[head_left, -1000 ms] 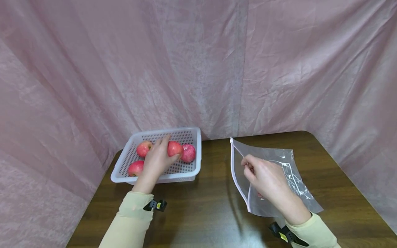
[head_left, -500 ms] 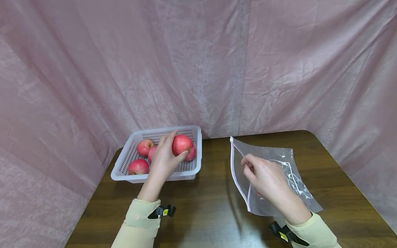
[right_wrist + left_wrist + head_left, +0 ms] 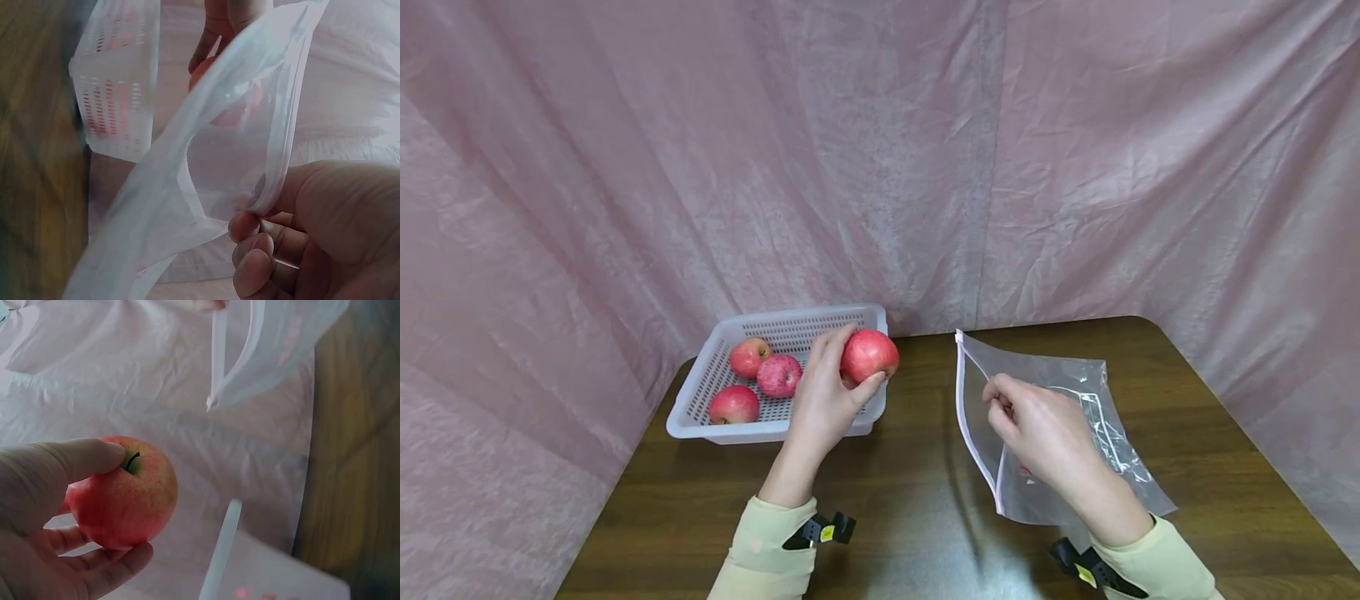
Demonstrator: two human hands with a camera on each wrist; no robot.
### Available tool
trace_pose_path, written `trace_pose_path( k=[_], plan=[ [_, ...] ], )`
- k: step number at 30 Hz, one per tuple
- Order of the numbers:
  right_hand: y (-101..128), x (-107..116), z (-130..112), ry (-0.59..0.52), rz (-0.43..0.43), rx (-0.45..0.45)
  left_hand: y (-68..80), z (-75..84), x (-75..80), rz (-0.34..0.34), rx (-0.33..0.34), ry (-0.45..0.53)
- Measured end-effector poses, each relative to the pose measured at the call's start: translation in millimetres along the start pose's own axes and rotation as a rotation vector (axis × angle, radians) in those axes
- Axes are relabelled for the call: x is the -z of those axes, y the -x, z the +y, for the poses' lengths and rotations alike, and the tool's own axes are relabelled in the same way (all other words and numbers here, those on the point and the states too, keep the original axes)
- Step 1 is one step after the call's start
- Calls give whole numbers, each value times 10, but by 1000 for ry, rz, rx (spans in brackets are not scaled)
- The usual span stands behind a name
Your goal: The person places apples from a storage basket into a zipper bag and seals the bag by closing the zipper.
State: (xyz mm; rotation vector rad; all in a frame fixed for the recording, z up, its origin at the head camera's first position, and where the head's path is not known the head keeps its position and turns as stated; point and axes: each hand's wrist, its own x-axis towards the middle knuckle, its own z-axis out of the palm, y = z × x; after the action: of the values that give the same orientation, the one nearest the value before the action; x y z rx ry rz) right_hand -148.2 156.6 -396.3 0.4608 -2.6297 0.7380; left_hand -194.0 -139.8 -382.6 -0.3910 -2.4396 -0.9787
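Note:
My left hand (image 3: 826, 398) grips a red apple (image 3: 869, 356) at the right rim of the white basket (image 3: 775, 435), thumb beside the stem in the left wrist view, where the apple (image 3: 128, 497) shows whole. Three other apples, among them a striped one (image 3: 779, 375), lie in the basket. My right hand (image 3: 1047, 429) pinches the edge of a clear zip bag (image 3: 1116, 433) on the right. Its mouth, edged with a pale pink zip strip (image 3: 964, 417), faces left and gapes. The right wrist view shows thumb and fingertips (image 3: 244, 225) on the bag's edge.
A dark wooden table (image 3: 895, 500) carries the basket at its back left. Pink curtain (image 3: 880, 167) hangs close behind and at both sides. Each wrist wears a black strap with a small camera (image 3: 837, 527).
My left hand has lifted the apple from inside the basket and carried it right to the rim, uncovering the striped apple. The right hand and bag have stayed nearly still.

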Motion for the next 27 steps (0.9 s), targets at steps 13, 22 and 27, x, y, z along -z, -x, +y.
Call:
trace_pose_path(
  k=[13, 22, 27],
  plan=[
    [-6, -9, 9, 9, 33, 25, 128, 234, -262, 17, -31, 137],
    [4, -9, 1, 7, 37, 24, 190, 358, -384, -8, -85, 166],
    [17, -20, 0, 15, 42, 29, 226, 419, -437, -13, -113, 174]
  ],
)
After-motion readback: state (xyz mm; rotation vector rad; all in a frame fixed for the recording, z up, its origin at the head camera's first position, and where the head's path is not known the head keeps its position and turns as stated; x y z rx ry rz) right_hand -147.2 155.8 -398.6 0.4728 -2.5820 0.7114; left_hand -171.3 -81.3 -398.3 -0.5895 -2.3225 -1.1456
